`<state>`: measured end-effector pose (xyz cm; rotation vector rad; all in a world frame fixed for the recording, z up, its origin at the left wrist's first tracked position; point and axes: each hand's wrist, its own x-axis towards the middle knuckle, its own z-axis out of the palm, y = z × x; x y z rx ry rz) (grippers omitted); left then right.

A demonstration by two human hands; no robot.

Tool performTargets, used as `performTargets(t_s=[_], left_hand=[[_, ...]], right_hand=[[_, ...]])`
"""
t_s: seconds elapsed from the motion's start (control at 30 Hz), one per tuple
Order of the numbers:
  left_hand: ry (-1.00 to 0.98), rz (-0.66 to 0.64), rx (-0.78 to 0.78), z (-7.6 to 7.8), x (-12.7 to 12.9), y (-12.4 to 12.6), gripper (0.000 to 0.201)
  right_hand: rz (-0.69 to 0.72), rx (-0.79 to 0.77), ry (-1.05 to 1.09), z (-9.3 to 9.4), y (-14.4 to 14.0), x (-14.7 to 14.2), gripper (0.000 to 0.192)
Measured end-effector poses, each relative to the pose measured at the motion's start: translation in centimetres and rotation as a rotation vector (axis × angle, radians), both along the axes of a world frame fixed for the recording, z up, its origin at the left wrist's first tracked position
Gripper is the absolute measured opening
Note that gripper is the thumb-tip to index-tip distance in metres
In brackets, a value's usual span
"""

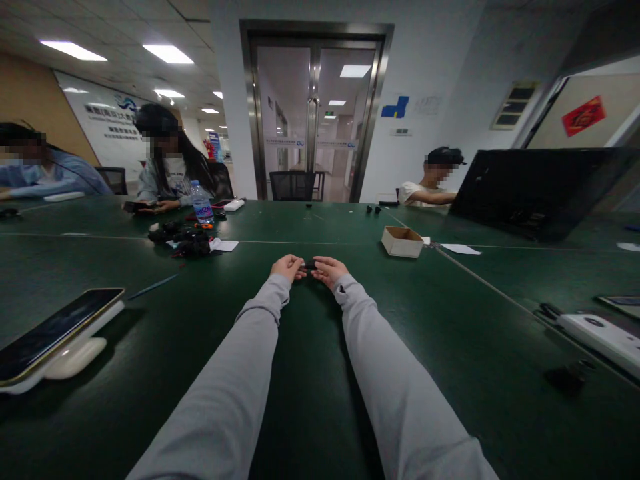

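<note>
Green felt-like table top [450, 347] runs across the whole view, several tables butted edge to edge. Both grey-sleeved arms stretch out along it, forearms resting on the surface — likely to steady fine work far from the body.

Left hand [289, 267] and right hand [327, 270] meet at the middle of the table, fingers curled inward, each pinching one end of a small dark part [309, 265] held between them just above or on the cloth. Too small to tell what the part is, or whether it is one piece or two being joined. Neither hand is spread; both are closed around the part.

Nearby: an open cardboard box [402, 241] to the right and a little beyond the hands — within reach, so probably a bin for parts. A heap of dark parts [183, 240] lies beyond the left hand, near a water bottle [202, 203]. A phone on a white stand [55, 333] sits at the near left, tilted toward the person. A white device [600, 337] lies at the near right.

Three other people sit at the far side, busy with their own things; glass doors [313, 113] behind them.
</note>
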<state>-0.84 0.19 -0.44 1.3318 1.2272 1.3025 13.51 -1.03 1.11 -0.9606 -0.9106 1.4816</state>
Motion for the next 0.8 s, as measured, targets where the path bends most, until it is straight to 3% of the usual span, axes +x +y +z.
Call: performTargets(t_s=[0.4, 0.8], left_hand=[[0.022, 0.014, -0.043, -0.1, -0.3, 0.4, 0.026], [0.055, 0.023, -0.092, 0.9, 0.0, -0.4, 0.026]], right_hand=[[0.064, 0.018, 0.003, 0.3, -0.6, 0.2, 0.022], [0.073, 0.043, 0.007, 0.0, -0.3, 0.3, 0.022]])
